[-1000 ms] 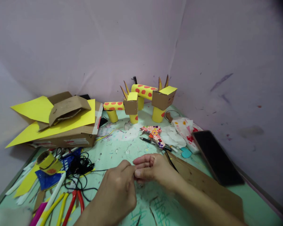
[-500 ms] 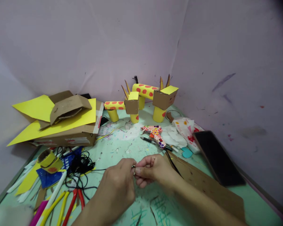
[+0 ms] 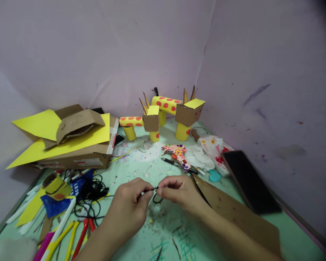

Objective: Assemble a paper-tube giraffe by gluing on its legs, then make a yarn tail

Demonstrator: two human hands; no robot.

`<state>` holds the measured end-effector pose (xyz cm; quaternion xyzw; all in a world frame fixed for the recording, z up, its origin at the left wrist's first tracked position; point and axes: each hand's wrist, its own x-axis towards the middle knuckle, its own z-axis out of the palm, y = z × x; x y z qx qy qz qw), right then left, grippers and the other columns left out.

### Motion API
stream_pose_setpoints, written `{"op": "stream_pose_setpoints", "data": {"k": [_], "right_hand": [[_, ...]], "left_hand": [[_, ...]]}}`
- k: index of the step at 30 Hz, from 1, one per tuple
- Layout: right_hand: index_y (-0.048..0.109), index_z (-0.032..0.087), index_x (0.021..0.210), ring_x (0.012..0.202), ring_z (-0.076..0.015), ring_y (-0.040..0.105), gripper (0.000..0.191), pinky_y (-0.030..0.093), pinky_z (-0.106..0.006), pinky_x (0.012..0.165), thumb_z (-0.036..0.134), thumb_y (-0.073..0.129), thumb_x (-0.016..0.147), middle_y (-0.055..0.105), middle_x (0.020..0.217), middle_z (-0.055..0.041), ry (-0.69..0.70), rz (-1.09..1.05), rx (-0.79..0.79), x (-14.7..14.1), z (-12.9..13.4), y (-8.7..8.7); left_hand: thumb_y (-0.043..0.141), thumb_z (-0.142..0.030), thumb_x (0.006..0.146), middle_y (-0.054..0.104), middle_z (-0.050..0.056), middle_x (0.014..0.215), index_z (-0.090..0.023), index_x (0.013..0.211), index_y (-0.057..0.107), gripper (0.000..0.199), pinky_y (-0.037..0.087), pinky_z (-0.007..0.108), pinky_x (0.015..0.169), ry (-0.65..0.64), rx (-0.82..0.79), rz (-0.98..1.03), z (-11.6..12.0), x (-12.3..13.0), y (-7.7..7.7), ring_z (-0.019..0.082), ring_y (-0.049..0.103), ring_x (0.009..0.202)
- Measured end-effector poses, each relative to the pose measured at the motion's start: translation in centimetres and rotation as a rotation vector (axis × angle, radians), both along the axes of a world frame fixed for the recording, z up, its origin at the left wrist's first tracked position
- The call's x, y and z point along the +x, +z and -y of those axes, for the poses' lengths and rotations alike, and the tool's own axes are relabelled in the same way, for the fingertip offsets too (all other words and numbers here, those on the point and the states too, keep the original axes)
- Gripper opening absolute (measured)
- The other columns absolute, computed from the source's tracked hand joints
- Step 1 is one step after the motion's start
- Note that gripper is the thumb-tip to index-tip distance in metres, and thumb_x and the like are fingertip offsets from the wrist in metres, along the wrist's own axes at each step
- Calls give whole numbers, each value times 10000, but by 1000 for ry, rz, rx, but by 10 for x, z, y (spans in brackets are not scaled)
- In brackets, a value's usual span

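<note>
Two hands work above the desk: the fingers of the left hand and right hand pinch a black cord, a small loop hanging between them. Such thin cord is best gripped close to the loop and drawn evenly, with slack kept toward the black cord tangle on the left

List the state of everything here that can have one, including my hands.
Left hand: pinching black cord
Right hand: pinching the same cord
Black cord: a small loop hanging between the hands
Cord pile: tangled
Phone: screen dark
Glue gun: on its side; power, can't tell
Smaller cardboard animal: upright
Larger cardboard animal: upright
Red-handled tool: partly hidden, can't tell if open
</note>
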<state>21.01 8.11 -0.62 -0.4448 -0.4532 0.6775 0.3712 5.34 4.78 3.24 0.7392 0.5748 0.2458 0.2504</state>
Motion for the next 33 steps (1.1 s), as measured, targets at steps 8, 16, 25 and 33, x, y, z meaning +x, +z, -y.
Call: {"op": "stream_pose_setpoints", "data": {"k": [8,16,25,33], "right_hand": [[716,178,602,579,-117,481,118,342,-266,558,296,723,603,602,618,-10,16,47,263,1,-2,-5],[717,179,625,605,-122,513,159,363,-275,592,334,751,615,611,653,-8,136,-53,187,4,0,-5],[693,143,586,549,-90,475,242,340,-248,565,347,812,532,589,574,11,143,-214,-41,-2,4,-6],[642,123,639,426,-29,335,324,202,-194,431,380,803,525,515,530,46,124,-373,-132,1,3,-2]], "left_hand": [[594,-286,685,529,-49,462,-135,779,655,188,316,199,379,209,-389,515,-7,2,-5,69,401,351],[759,-343,593,572,-48,461,-114,944,599,447,217,135,282,110,-665,920,-12,-5,-12,32,375,276],[788,-368,562,545,-67,461,-113,1030,556,581,193,132,269,40,-748,981,-13,-5,-18,30,370,262],[739,-249,565,583,-32,717,-154,944,562,429,256,149,355,204,-486,697,-12,5,-22,13,368,393]]}}
